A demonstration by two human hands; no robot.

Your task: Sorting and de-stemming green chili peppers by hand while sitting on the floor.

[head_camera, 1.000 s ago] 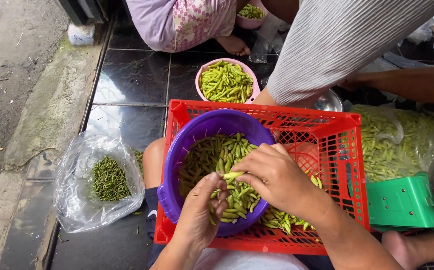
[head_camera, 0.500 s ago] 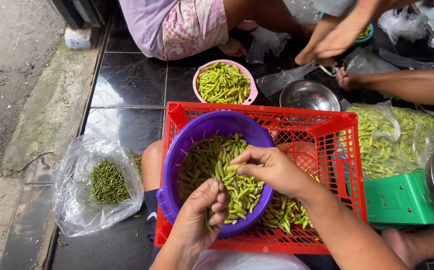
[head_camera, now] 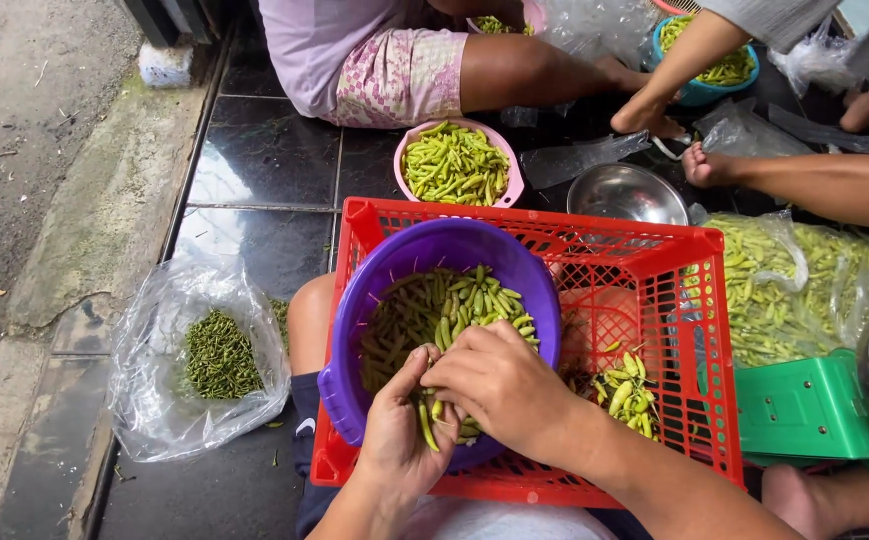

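Pinching green chillies [head_camera: 432, 418] over the purple bowl [head_camera: 424, 250], both hands, left hand [head_camera: 399, 435] and right hand [head_camera: 499, 385], are curled nearly closed

Pink bowl of chillies [head_camera: 457, 163]; steel bowl [head_camera: 626, 194]; plastic bag of stems [head_camera: 199, 356]; green scale [head_camera: 806, 410]

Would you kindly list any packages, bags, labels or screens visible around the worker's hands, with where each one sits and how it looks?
Clear plastic bag: on the dark tiles left of the red crate, open and crumpled, holding a heap of dark green stems.
Clear plastic bag: right of the crate, bulging with pale green chillies.
Clear empty bags: crumpled flat on the tiles behind the steel bowl.
No labels, signs or screens can be made out.
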